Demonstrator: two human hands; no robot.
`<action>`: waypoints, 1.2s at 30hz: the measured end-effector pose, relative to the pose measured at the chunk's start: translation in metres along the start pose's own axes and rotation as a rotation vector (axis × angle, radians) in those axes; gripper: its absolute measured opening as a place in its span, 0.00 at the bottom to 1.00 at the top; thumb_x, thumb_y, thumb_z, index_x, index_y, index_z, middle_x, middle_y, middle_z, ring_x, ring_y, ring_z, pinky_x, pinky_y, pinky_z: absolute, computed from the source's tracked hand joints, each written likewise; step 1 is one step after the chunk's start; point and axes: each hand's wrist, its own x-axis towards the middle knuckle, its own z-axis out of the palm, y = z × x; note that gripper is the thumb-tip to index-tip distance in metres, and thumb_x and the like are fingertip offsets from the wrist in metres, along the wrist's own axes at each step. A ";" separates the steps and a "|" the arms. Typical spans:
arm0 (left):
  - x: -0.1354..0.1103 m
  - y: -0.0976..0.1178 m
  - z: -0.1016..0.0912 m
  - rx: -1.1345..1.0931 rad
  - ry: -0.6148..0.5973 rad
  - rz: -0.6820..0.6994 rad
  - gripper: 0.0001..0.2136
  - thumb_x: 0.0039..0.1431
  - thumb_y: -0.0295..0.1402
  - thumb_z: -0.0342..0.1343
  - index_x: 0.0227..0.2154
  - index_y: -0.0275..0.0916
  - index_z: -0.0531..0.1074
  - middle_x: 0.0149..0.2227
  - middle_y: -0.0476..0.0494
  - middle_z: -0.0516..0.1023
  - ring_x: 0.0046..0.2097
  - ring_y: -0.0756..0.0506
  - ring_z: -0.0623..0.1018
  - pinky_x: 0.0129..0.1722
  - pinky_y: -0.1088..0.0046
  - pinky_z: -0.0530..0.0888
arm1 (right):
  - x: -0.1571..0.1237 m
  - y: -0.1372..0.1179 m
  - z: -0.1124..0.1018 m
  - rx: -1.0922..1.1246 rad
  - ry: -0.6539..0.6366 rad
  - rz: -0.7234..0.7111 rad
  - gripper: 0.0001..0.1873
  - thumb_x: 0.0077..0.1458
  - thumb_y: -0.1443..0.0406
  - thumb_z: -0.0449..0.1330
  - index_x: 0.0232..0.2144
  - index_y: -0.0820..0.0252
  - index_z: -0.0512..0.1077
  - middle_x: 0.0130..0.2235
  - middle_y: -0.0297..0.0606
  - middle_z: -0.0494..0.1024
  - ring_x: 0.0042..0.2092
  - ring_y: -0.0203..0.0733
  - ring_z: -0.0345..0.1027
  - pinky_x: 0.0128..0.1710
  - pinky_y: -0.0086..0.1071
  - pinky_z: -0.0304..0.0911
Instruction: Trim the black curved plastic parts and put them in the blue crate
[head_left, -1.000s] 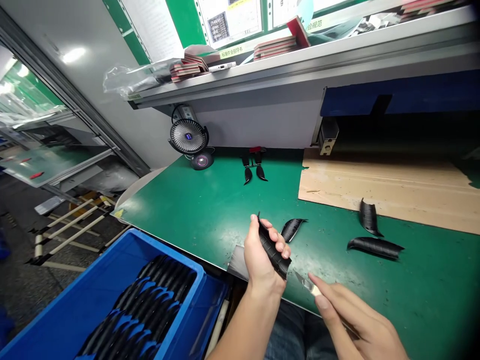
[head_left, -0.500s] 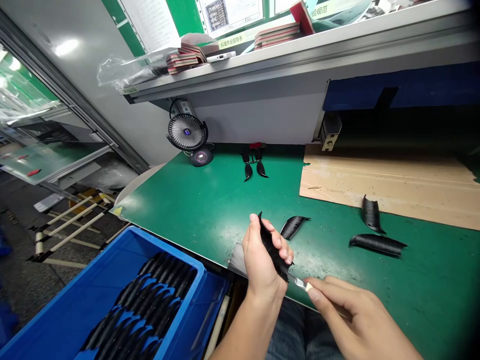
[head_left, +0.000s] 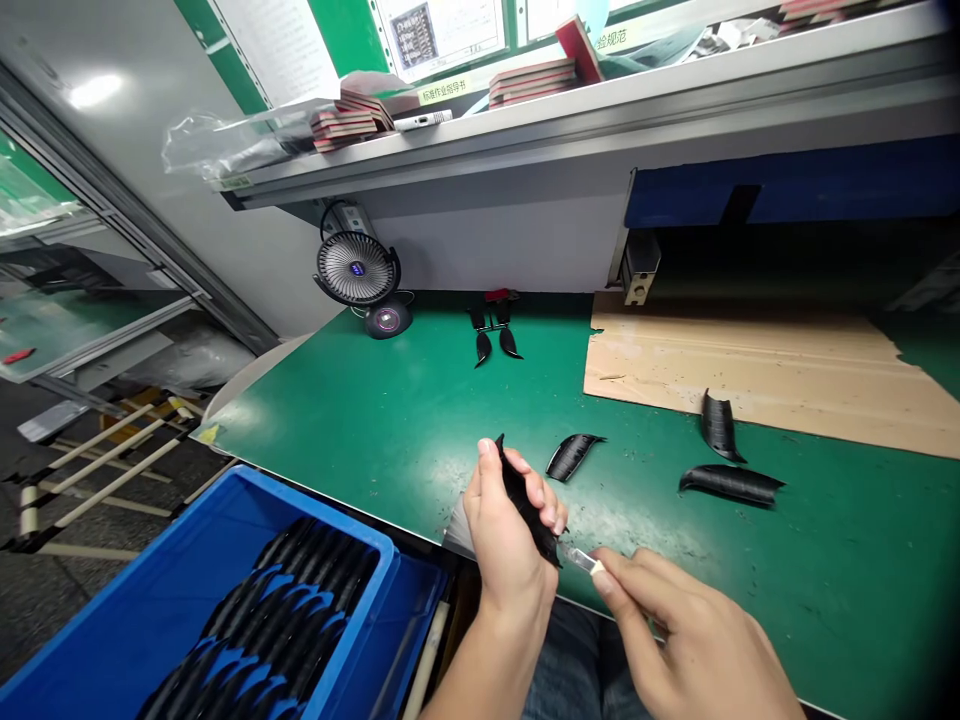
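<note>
My left hand (head_left: 506, 530) is wrapped round a curved black plastic part (head_left: 526, 508), held tilted above the table's front edge. In my right hand (head_left: 690, 620) is a small knife (head_left: 581, 560), gripped by its pale handle, most of which the fingers hide. Its blade end meets the lower end of the black part; whether it is cutting in I cannot tell. Just beyond my left hand lies another curved black part (head_left: 574, 456). Farther right rest two more, one upright-looking (head_left: 720, 425) and one lying lengthwise (head_left: 733, 485).
A blue bin (head_left: 386, 560) holding rows of black parts stands at the lower left. On the green table (head_left: 360, 410) are a small fan (head_left: 357, 268), black pieces on a sprue (head_left: 495, 325) and a cardboard sheet (head_left: 660, 360). A shelf (head_left: 480, 140) crosses above.
The whole view has shifted slightly, so most things appear farther left. Both hands keep their grips, with the knife still at the lower end of the black part.
</note>
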 end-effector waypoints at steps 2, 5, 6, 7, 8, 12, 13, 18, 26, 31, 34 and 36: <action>-0.001 -0.001 0.001 0.002 -0.001 0.001 0.17 0.60 0.45 0.50 0.24 0.38 0.63 0.14 0.54 0.58 0.15 0.54 0.57 0.12 0.81 0.58 | -0.001 -0.002 0.001 -0.075 0.054 -0.025 0.14 0.63 0.58 0.47 0.41 0.47 0.72 0.26 0.30 0.72 0.19 0.36 0.67 0.13 0.28 0.53; 0.001 -0.001 0.000 0.003 -0.001 -0.003 0.15 0.61 0.44 0.50 0.24 0.38 0.63 0.15 0.54 0.58 0.15 0.54 0.58 0.13 0.81 0.59 | -0.001 -0.007 0.000 -0.161 0.132 -0.056 0.15 0.64 0.60 0.47 0.42 0.52 0.72 0.26 0.31 0.72 0.20 0.35 0.67 0.14 0.29 0.52; 0.002 -0.001 -0.001 0.000 0.008 -0.007 0.15 0.60 0.44 0.51 0.25 0.38 0.63 0.15 0.54 0.59 0.15 0.54 0.59 0.13 0.80 0.59 | -0.001 -0.009 -0.001 -0.191 0.167 -0.077 0.15 0.64 0.62 0.47 0.42 0.54 0.73 0.26 0.32 0.72 0.21 0.35 0.67 0.16 0.29 0.52; 0.005 -0.001 -0.002 -0.008 0.022 -0.017 0.14 0.60 0.43 0.51 0.25 0.38 0.63 0.16 0.54 0.59 0.16 0.54 0.59 0.14 0.80 0.60 | -0.002 -0.011 -0.002 -0.213 0.216 -0.101 0.13 0.63 0.63 0.49 0.42 0.55 0.73 0.26 0.33 0.72 0.22 0.36 0.66 0.19 0.29 0.53; 0.007 0.000 -0.003 -0.022 0.041 -0.032 0.14 0.60 0.43 0.52 0.26 0.38 0.63 0.17 0.54 0.59 0.16 0.54 0.60 0.14 0.80 0.61 | -0.003 -0.012 -0.002 -0.210 0.280 -0.124 0.12 0.62 0.65 0.52 0.43 0.56 0.74 0.26 0.33 0.73 0.23 0.36 0.66 0.22 0.29 0.55; 0.012 -0.002 -0.004 -0.070 0.099 -0.094 0.12 0.60 0.41 0.53 0.28 0.38 0.63 0.19 0.54 0.61 0.18 0.54 0.62 0.16 0.80 0.63 | -0.005 -0.012 0.003 0.223 0.503 -0.004 0.12 0.57 0.68 0.59 0.45 0.54 0.72 0.29 0.36 0.75 0.28 0.39 0.67 0.30 0.30 0.60; 0.010 -0.003 -0.003 -0.069 0.089 -0.101 0.12 0.60 0.42 0.53 0.28 0.38 0.63 0.19 0.54 0.61 0.18 0.54 0.63 0.16 0.80 0.64 | -0.002 -0.011 0.005 0.392 0.488 0.108 0.12 0.57 0.65 0.60 0.45 0.55 0.71 0.30 0.37 0.74 0.28 0.39 0.67 0.28 0.30 0.61; -0.004 -0.015 0.001 0.101 -0.176 -0.128 0.16 0.59 0.45 0.52 0.26 0.38 0.63 0.18 0.53 0.62 0.18 0.53 0.65 0.19 0.79 0.67 | 0.027 -0.012 0.018 0.867 0.010 0.513 0.19 0.52 0.50 0.60 0.33 0.61 0.70 0.28 0.35 0.73 0.23 0.35 0.61 0.22 0.27 0.59; 0.098 -0.017 -0.021 0.694 -0.220 0.086 0.17 0.57 0.51 0.49 0.32 0.40 0.62 0.26 0.50 0.70 0.21 0.50 0.71 0.20 0.73 0.71 | -0.010 0.017 0.023 0.594 0.005 0.627 0.22 0.56 0.47 0.53 0.26 0.58 0.72 0.24 0.35 0.74 0.26 0.41 0.64 0.26 0.29 0.56; 0.140 -0.038 -0.031 0.938 -0.262 0.200 0.11 0.54 0.40 0.55 0.26 0.37 0.68 0.25 0.44 0.73 0.31 0.43 0.76 0.37 0.65 0.73 | -0.022 0.107 -0.004 -0.030 0.205 0.610 0.16 0.57 0.53 0.51 0.36 0.53 0.73 0.40 0.36 0.76 0.30 0.43 0.67 0.26 0.31 0.59; 0.138 -0.047 -0.026 1.022 -0.256 0.303 0.05 0.53 0.32 0.54 0.32 0.38 0.72 0.37 0.40 0.75 0.46 0.39 0.72 0.53 0.57 0.65 | -0.010 0.150 -0.024 -0.098 0.217 0.581 0.15 0.57 0.56 0.51 0.43 0.50 0.72 0.51 0.33 0.70 0.34 0.43 0.68 0.24 0.31 0.57; 0.130 -0.044 -0.022 1.043 -0.233 0.358 0.09 0.53 0.30 0.52 0.37 0.39 0.71 0.44 0.39 0.72 0.55 0.37 0.65 0.59 0.54 0.57 | -0.003 0.163 -0.032 -0.075 0.194 0.542 0.14 0.56 0.57 0.52 0.41 0.48 0.73 0.48 0.31 0.72 0.30 0.40 0.67 0.21 0.30 0.54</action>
